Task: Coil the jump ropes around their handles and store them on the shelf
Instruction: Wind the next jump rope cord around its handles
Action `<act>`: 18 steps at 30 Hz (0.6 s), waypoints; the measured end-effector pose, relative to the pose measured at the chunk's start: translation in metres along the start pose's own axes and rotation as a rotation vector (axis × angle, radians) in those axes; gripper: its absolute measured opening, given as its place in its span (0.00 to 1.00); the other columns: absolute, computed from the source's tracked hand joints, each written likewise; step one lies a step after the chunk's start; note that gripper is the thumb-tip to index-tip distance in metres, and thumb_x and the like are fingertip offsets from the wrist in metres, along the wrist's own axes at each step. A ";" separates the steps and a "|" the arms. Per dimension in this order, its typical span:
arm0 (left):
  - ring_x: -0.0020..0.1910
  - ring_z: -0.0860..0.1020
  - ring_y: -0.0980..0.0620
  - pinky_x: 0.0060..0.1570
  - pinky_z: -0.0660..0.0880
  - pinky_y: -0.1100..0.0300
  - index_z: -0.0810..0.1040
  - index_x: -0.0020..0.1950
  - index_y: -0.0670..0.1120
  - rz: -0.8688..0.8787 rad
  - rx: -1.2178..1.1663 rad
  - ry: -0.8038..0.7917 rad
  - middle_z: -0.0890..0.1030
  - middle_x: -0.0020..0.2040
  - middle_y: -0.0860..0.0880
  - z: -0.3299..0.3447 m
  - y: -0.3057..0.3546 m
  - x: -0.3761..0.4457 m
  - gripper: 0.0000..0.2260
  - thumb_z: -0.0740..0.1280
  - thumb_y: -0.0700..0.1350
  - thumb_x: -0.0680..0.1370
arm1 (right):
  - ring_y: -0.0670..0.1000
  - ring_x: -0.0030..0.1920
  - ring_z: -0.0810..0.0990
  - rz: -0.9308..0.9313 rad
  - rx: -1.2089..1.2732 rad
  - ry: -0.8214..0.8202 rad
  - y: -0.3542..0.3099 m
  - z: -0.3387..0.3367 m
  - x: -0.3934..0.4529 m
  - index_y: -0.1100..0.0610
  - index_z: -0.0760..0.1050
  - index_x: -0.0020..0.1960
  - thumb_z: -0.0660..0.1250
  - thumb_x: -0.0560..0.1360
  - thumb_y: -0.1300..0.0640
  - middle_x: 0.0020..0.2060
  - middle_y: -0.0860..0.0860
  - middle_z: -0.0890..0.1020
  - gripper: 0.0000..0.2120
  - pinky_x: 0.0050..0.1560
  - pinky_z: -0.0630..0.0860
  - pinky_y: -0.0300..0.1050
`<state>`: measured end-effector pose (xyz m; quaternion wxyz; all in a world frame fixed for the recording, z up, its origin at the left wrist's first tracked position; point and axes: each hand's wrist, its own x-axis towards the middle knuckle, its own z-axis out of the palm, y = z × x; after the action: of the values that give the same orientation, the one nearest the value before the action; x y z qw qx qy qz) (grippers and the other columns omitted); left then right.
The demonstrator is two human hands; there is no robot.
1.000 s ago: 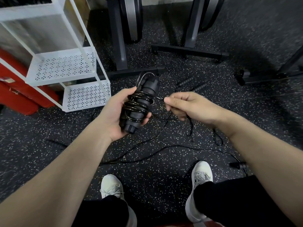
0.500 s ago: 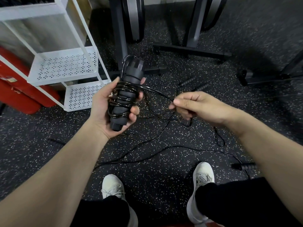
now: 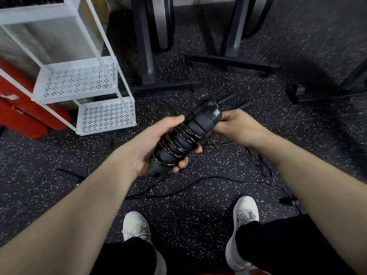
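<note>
My left hand (image 3: 151, 143) grips a pair of black jump-rope handles (image 3: 184, 135), tilted up to the right, with black cord coiled around their middle. My right hand (image 3: 236, 128) sits right behind the handles' upper end with curled fingers; the cord it pinched a moment ago is hidden there. Loose black cord (image 3: 218, 178) trails over the floor below my hands. Two more ribbed black handles (image 3: 236, 101) lie on the floor beyond. Another ribbed handle (image 3: 69, 174) lies left, and a further one (image 3: 290, 201) by my right leg. The white shelf (image 3: 105, 116) stands at the left.
The shelf has perforated white tiers (image 3: 79, 80). Red cylinders (image 3: 23, 120) lie behind it. Dark equipment frames (image 3: 230, 60) stand on the speckled rubber floor at the back. My white shoes (image 3: 245, 215) are at the bottom.
My left hand has tilted the handles to the right and lowered them. My right hand has come in from the right, up against the handles' upper end.
</note>
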<state>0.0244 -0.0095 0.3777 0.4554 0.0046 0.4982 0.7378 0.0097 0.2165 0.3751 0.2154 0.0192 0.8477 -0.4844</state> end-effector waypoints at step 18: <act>0.57 0.84 0.41 0.59 0.79 0.35 0.75 0.63 0.53 -0.309 0.766 0.085 0.84 0.60 0.43 0.004 -0.017 0.005 0.17 0.73 0.55 0.77 | 0.47 0.35 0.78 -0.109 -0.299 -0.040 0.004 0.010 -0.002 0.42 0.84 0.39 0.76 0.53 0.29 0.36 0.45 0.85 0.22 0.44 0.79 0.51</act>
<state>0.0343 -0.0016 0.3646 0.5053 0.0683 0.7498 0.4216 0.0163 0.2105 0.3678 0.2063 -0.0689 0.9057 -0.3638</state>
